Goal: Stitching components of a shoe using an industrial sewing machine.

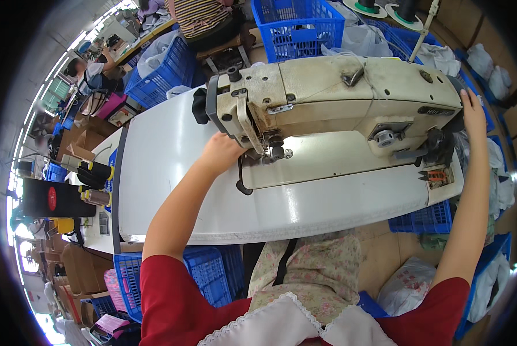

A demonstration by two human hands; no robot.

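A cream industrial sewing machine (327, 98) stands on a white table (172, 155) in front of me. My left hand (222, 152) is at the needle end, beside the presser foot (265, 151); the machine head hides its fingertips, so what they touch is unclear. Over at the machine's right end, my right hand (472, 114) lies with stretched fingers against the dark handwheel (455, 118). A loose thread runs across the machine's top. Orange-handled snips (434, 175) lie in a recess at the table's right end.
Blue crates (299, 36) stand behind the table, with others below it. Thread cones (100, 171) and a black box (53, 198) sit at the left. A white plastic bag (407, 286) is on the floor at my right. Other people (206, 20) sit farther back.
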